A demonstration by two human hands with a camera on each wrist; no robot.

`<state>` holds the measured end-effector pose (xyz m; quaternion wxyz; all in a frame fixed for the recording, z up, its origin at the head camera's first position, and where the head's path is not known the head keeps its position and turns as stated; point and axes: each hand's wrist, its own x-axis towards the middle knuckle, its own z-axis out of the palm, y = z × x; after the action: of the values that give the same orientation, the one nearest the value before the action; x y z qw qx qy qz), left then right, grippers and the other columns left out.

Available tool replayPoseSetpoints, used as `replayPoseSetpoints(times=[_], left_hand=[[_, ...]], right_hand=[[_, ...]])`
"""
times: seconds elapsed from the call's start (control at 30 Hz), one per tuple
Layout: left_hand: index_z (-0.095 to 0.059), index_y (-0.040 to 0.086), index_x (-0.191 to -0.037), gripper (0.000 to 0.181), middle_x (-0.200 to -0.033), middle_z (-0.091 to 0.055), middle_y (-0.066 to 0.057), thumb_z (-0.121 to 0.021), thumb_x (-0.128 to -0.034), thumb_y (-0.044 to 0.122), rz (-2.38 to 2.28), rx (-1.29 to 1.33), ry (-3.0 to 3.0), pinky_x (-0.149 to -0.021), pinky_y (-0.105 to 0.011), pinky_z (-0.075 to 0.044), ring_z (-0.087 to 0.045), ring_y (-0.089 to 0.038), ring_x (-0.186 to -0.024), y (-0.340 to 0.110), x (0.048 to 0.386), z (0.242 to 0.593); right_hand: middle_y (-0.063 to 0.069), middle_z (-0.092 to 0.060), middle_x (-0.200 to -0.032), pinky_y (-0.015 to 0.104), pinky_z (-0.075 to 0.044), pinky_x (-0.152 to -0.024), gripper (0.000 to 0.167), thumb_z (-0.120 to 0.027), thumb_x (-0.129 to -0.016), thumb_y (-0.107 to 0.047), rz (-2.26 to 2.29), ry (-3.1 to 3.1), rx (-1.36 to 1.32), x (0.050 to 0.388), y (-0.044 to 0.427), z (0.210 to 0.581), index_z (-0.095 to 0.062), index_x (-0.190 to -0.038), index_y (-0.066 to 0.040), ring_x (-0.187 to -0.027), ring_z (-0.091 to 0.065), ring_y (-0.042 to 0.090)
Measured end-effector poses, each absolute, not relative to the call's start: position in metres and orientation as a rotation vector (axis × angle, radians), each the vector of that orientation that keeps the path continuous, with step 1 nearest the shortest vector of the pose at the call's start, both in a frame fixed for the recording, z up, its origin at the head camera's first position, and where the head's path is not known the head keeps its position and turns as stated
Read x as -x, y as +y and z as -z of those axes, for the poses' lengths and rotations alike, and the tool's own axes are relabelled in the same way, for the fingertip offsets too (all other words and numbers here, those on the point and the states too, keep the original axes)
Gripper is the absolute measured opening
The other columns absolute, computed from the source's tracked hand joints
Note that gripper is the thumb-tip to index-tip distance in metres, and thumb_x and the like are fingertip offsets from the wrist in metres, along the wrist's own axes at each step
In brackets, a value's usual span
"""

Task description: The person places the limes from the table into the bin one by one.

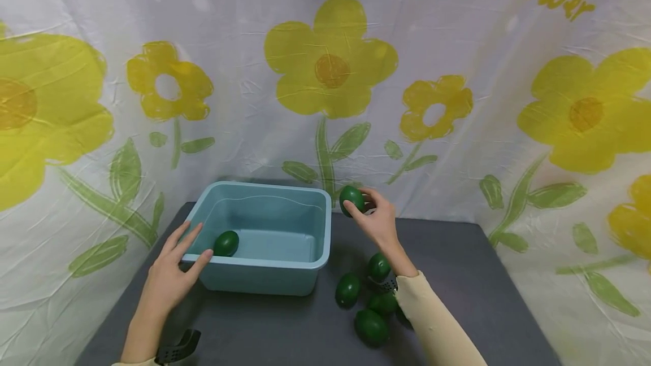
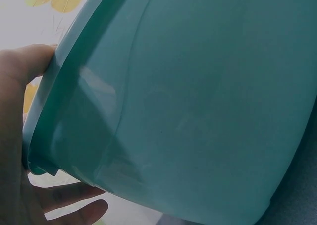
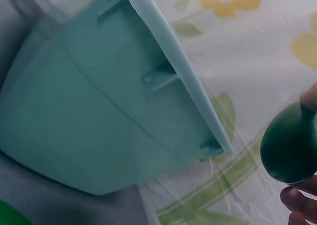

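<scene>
My right hand (image 1: 377,220) pinches a glossy dark green avocado-shaped fruit (image 1: 351,199) between thumb and fingers. It is held in the air just past the right rim of a light blue plastic bin (image 1: 264,278). In the right wrist view the same fruit (image 3: 290,144) shows at the right edge, apart from the bin's outer wall (image 3: 104,116). Across the bin's front left corner lies my left hand (image 1: 170,275), fingers spread and thumb at the rim. The left wrist view has the thumb (image 2: 37,59) against that rim. One similar fruit (image 1: 226,243) lies inside the bin, towards the left.
Several more green fruits (image 1: 372,327) sit on the dark grey table (image 1: 473,275) right of the bin, partly hidden under my right forearm. A white curtain (image 1: 239,146) printed with yellow flowers hangs behind and along both sides.
</scene>
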<state>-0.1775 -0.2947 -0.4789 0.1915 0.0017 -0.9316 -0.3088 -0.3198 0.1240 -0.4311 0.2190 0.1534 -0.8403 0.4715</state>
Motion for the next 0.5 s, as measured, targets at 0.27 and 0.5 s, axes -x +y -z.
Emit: replayPoseSetpoints(times=[0.27, 0.5], left_hand=[[-0.041, 0.019, -0.165, 0.072, -0.172, -0.029, -0.017, -0.066, -0.1041, 0.048, 0.86, 0.001, -2.624, -0.095, -0.083, -0.039, -0.04, -0.058, -0.145, -0.295, 0.178, 0.478], [-0.041, 0.02, -0.165, 0.072, -0.172, -0.029, -0.017, -0.067, -0.1038, 0.046, 0.87, -0.004, -2.623, -0.096, -0.083, -0.038, -0.039, -0.057, -0.145, -0.295, 0.178, 0.479]], right_hand=[[0.014, -0.078, -0.104, 0.039, -0.059, -0.069, 0.046, -0.084, -0.092, -0.032, -1.339, -2.32, -0.454, 0.322, 0.11, 0.431, -0.073, -0.129, -0.007, -0.079, -0.072, 0.028], [0.013, -0.077, -0.102, 0.039, -0.057, -0.069, 0.048, -0.083, -0.093, -0.035, -1.35, -2.345, -0.47, 0.329, 0.094, 0.429, -0.073, -0.13, -0.006, -0.079, -0.07, 0.029]])
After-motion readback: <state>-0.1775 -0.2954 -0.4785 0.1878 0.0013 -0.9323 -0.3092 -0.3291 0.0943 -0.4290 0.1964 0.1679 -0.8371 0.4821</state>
